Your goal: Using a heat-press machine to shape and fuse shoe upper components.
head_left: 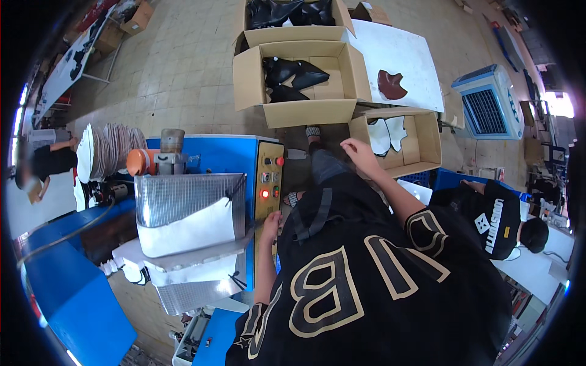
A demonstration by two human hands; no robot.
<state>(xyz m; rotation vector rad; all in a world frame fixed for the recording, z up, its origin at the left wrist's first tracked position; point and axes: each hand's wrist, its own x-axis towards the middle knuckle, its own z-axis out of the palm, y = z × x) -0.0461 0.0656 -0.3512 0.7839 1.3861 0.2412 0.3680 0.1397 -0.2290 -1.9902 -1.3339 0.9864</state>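
Observation:
My left hand (270, 228) hangs beside the yellow control panel (268, 174) on the side of a blue machine, its fingers loosely bent and nothing visible in them. The panel carries a red knob, buttons and a lit red lamp. My right hand (359, 152) is in the air just left of an open carton (421, 160), fingers loosely apart and holding nothing. White cut pieces (386, 135) with dark edges lie inside that carton. Left of the panel, a curved clear ribbed sheet (183, 192) on the machine has a white sheet (189, 230) against it.
Ahead, a larger carton (311, 113) holds black moulded pieces (293, 76); another carton stands behind it. A reddish-brown piece (392, 84) lies on a white table (421, 67). An air cooler (488, 104) stands far right. Co-workers (506, 226) sit right and stand left.

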